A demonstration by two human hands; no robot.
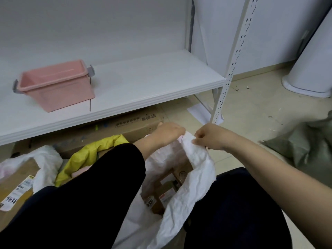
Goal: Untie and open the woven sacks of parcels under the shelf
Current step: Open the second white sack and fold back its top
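Note:
A white woven sack (195,169) stands open in front of me, between my knees. Inside it lie several cardboard parcels (161,196) with printed labels. My left hand (168,132) grips the far left rim of the sack's mouth, its fingers curled over the cloth. My right hand (210,136) pinches the far right rim and holds it up. The two hands spread the mouth apart. A second white sack (45,159) lies open at the left, and a yellow bag (93,150) sits between the two sacks.
A white shelf board (143,90) runs just above the sacks, with a pink plastic bin (55,87) on it. Flat cardboard boxes (136,123) lie under the shelf. The perforated shelf post (226,83) stands at the right. A grey-green sack (305,141) lies on the tiled floor.

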